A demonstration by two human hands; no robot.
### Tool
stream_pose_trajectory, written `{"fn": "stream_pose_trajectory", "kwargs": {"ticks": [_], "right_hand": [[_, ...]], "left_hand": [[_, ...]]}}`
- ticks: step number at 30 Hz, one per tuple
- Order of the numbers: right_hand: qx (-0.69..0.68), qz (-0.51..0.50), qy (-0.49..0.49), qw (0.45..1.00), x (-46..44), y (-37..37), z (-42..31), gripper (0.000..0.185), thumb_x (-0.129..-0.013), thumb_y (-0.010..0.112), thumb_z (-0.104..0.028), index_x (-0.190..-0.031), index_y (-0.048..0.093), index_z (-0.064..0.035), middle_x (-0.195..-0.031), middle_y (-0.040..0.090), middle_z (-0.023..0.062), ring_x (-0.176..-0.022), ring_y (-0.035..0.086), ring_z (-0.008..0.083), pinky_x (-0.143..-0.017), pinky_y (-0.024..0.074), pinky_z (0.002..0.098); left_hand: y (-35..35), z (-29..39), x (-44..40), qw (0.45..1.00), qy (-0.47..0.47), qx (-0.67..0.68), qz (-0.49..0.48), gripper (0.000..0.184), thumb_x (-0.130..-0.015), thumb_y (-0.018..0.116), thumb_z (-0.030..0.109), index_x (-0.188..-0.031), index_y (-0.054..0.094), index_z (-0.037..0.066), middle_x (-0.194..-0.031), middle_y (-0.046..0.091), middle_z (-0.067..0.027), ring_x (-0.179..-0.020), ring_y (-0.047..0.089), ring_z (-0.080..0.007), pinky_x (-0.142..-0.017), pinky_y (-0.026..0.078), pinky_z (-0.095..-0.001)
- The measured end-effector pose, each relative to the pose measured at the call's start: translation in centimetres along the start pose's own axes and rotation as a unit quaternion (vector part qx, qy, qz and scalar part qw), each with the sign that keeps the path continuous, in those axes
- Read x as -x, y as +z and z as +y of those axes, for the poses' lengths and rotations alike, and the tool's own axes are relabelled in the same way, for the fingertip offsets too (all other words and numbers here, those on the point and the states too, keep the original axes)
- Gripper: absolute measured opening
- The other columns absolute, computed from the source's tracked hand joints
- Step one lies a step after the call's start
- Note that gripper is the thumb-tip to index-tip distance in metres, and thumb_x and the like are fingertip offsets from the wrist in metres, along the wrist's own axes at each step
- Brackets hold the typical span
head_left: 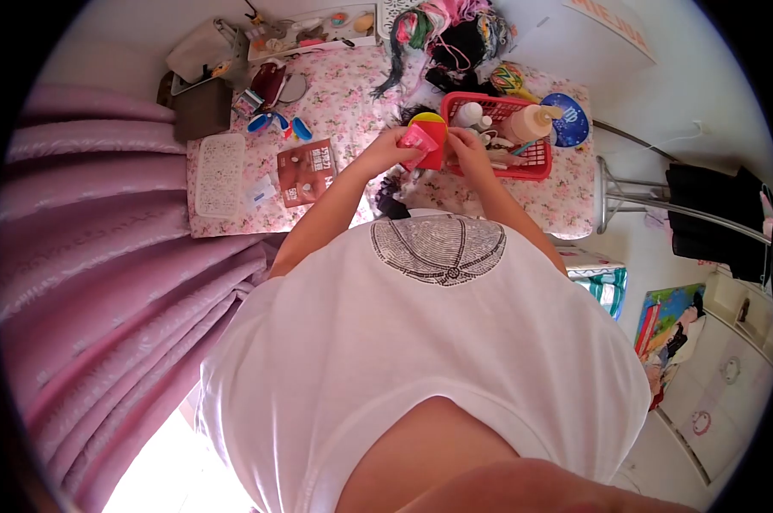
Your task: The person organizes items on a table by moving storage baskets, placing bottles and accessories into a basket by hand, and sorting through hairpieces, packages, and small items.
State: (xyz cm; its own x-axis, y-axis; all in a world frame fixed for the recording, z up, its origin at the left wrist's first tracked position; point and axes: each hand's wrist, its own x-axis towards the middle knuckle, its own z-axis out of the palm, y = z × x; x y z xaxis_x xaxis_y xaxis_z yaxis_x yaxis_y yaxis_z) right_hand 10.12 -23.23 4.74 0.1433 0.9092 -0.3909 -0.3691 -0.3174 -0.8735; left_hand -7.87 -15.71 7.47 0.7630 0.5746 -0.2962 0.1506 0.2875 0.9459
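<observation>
My left hand is closed around a small pink, partly see-through piece, whose kind I cannot make out. Against it is a flat red piece, with a yellow rounded edge showing above. The fingers of my right hand are pinched at the right side of the red piece. Both hands are over the near part of the flowered table, in front of a red basket. Dark fuzzy material lies below the hands, partly hidden by them.
White bottles and a large pump bottle stand in the basket. A blue round lid lies to its right. On the left are a brown packet, a white lace-patterned tray and blue-white items. Yarn is heaped behind.
</observation>
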Motion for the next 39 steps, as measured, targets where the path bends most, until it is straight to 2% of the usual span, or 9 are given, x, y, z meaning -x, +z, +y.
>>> {"fn": "stream_pose_trajectory", "kwargs": {"ticks": [5,10,17,20,23,26,29,35,39], "right_hand": [[0.109,0.084,-0.101,0.985,0.1,-3.6,-0.3,0.014,-0.079,0.049,-0.009,-0.09,0.053,-0.0008,-0.07,0.055,0.0034,-0.055,0.052,0.009,-0.049,0.0419,0.024],[0.345,0.167,-0.254,0.888,1.5,-7.0,-3.2,0.013,-0.075,0.05,-0.004,-0.086,0.054,0.0014,-0.069,0.054,0.0087,-0.061,0.053,0.0161,-0.057,0.0422,0.0282],[0.515,0.009,-0.262,0.816,2.1,-8.7,-3.6,0.019,-0.071,0.053,-0.005,-0.089,0.055,-0.0047,-0.08,0.055,0.0114,-0.072,0.053,0.0273,-0.062,0.0432,0.0326],[0.523,-0.026,-0.236,0.818,1.5,-9.0,-2.8,0.02,-0.07,0.053,-0.007,-0.09,0.055,-0.0048,-0.082,0.055,0.0122,-0.076,0.053,0.0282,-0.066,0.0433,0.0323],[0.515,-0.002,-0.335,0.789,1.2,-8.9,-2.9,0.018,-0.074,0.052,-0.009,-0.09,0.055,-0.0024,-0.083,0.056,0.0111,-0.077,0.054,0.0242,-0.069,0.0426,0.03],[0.243,0.012,-0.18,0.953,0.0,-8.7,-2.8,0.015,-0.077,0.051,-0.009,-0.089,0.054,0.0001,-0.082,0.056,0.0089,-0.076,0.053,0.0165,-0.069,0.0413,0.025],[0.128,-0.054,-0.124,0.982,-0.1,-8.2,-3.1,0.014,-0.081,0.05,-0.01,-0.091,0.053,-0.001,-0.079,0.054,0.0026,-0.069,0.048,0.0071,-0.06,0.0388,0.0198],[0.236,0.156,-0.204,0.937,0.4,-9.4,-4.0,0.009,-0.077,0.054,-0.007,-0.082,0.053,0.0007,-0.071,0.054,0.0064,-0.063,0.054,0.0138,-0.056,0.0421,0.024],[0.421,0.184,-0.307,0.833,0.2,-10.7,-3.9,0.012,-0.075,0.056,-0.005,-0.084,0.052,0.0014,-0.074,0.056,0.0105,-0.067,0.056,0.019,-0.058,0.0441,0.0272]], "left_hand": [[2.4,0.4,-1.9,0.997,0.024,0.068,0.003,0.022,-0.072,0.057,0.007,-0.093,0.054,0.003,-0.081,0.056,-0.0001,-0.071,0.052,-0.0065,-0.065,0.042,-0.0209],[3.5,0.4,-3.4,0.99,0.072,0.11,0.057,0.025,-0.074,0.055,0.007,-0.099,0.052,0.002,-0.087,0.057,-0.0002,-0.078,0.052,-0.0064,-0.071,0.041,-0.0207],[4.6,-0.1,-4.8,0.982,0.057,0.149,0.097,0.03,-0.075,0.056,0.008,-0.103,0.049,0.001,-0.091,0.056,-0.0012,-0.081,0.052,-0.0075,-0.073,0.041,-0.0211],[4.8,-0.1,-5.0,0.986,0.055,0.132,0.09,0.03,-0.075,0.056,0.009,-0.103,0.049,0.001,-0.091,0.056,-0.0011,-0.081,0.052,-0.0076,-0.073,0.041,-0.0211],[5.0,0.1,-5.2,0.989,0.06,0.113,0.071,0.03,-0.075,0.056,0.009,-0.103,0.049,0.002,-0.091,0.056,-0.001,-0.081,0.052,-0.0077,-0.073,0.041,-0.0214],[5.5,0.4,-5.4,0.992,0.069,0.091,0.044,0.029,-0.075,0.056,0.009,-0.102,0.049,0.002,-0.09,0.056,-0.0008,-0.079,0.051,-0.0075,-0.071,0.041,-0.0217],[6.0,-0.2,-5.8,0.994,0.078,0.072,0.016,0.029,-0.075,0.056,0.009,-0.102,0.049,0.002,-0.088,0.055,-0.0008,-0.078,0.051,-0.0072,-0.071,0.041,-0.0219],[6.2,-0.8,-6.3,0.989,0.084,0.072,0.095,0.028,-0.077,0.054,0.009,-0.102,0.048,0.001,-0.086,0.055,-0.0016,-0.077,0.05,-0.0075,-0.07,0.041,-0.0215],[5.5,-1.6,-6.5,0.988,0.089,0.074,0.103,0.028,-0.078,0.054,0.011,-0.103,0.048,0.001,-0.087,0.055,-0.0018,-0.078,0.05,-0.0078,-0.071,0.041,-0.0214]]}}
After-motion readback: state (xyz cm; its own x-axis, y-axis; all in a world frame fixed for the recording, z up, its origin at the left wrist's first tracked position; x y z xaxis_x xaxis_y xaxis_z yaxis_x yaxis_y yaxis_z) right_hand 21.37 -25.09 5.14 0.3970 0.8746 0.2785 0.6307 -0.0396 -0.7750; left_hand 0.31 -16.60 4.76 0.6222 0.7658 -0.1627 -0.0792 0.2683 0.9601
